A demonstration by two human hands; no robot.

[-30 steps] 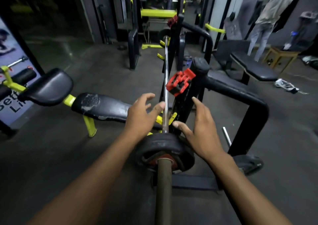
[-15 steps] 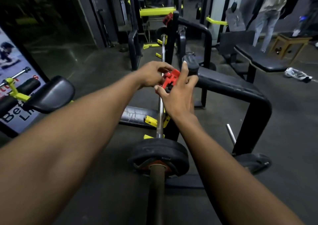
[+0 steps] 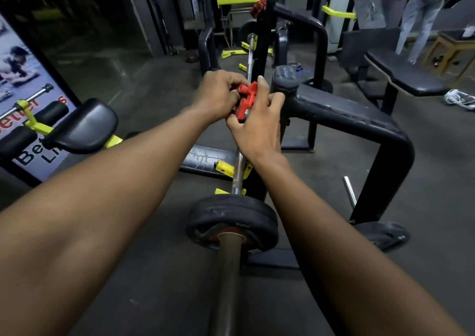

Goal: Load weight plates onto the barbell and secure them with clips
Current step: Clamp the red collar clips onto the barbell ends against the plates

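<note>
both hands on red clip point(image 3: 246, 102), mid-frame on barbell point(image 3: 237, 173) shaft, far of plates: left hand point(image 3: 221, 95) clenched round its far side, right hand point(image 3: 258, 127) grasping near side, prob squeezing lever to free it for sleeve end. clip hard plastic, angular; weight plates point(image 3: 232, 220) matte black rubber, scuffed, near on sleeve; shaft bare steel

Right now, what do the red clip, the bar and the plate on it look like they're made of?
Red clip: likely moulded plastic, matte, uniform red, chunky ribbed shape. Bar: metal, shiny chrome-like shaft with a highlight; the near sleeve looks duller and brownish. Weight plate: probably rubber-coated, matte black with scuffed, dusty rim, red centre ring.
</note>
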